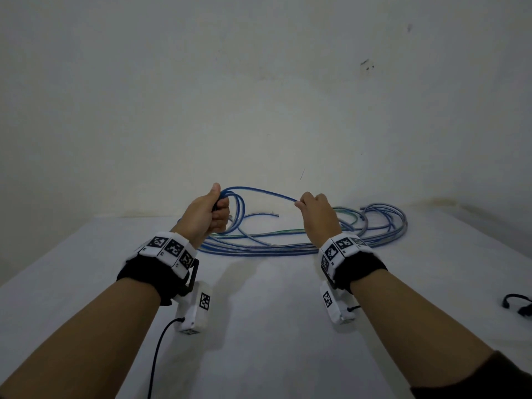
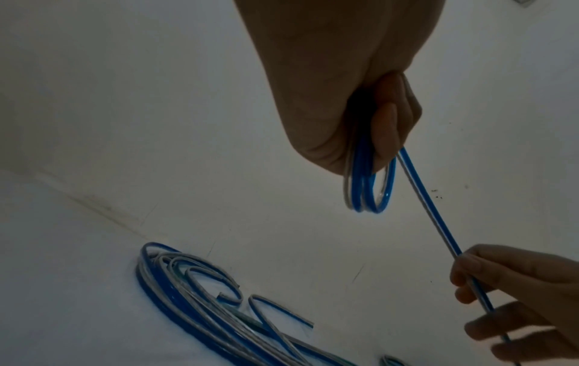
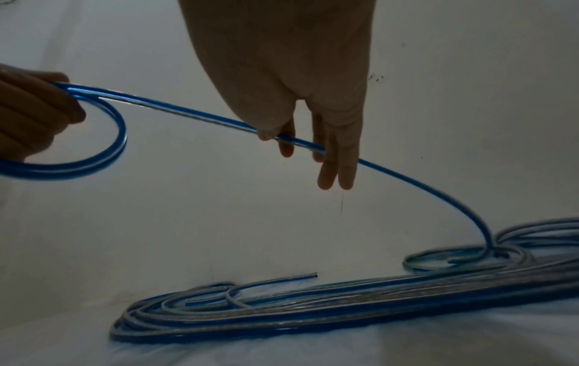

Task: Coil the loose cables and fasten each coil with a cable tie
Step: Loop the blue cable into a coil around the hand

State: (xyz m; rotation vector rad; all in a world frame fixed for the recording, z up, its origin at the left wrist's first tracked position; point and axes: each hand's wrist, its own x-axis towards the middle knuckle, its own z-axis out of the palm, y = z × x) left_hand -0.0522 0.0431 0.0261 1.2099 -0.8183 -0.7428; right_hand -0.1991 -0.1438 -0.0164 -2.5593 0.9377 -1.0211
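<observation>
A blue and silver flat cable [image 1: 264, 192] runs taut between my two raised hands above the white table [image 1: 273, 326]. My left hand [image 1: 211, 213] grips a small coil of its loops [image 2: 369, 195] in a fist. My right hand [image 1: 312, 207] pinches the free strand [image 3: 219, 121] between thumb and fingers, and the strand drops from there to the heap. The rest of the loose blue, silver and green cables [image 1: 302, 243] lies tangled on the table beyond my wrists, with a cut end [image 3: 313, 274] sticking out. I see no cable tie.
A white wall [image 1: 259, 96] rises right behind the cable heap. A black cord or clip [image 1: 516, 303] lies at the table's right edge. A black lead [image 1: 155, 355] hangs from my left wrist camera.
</observation>
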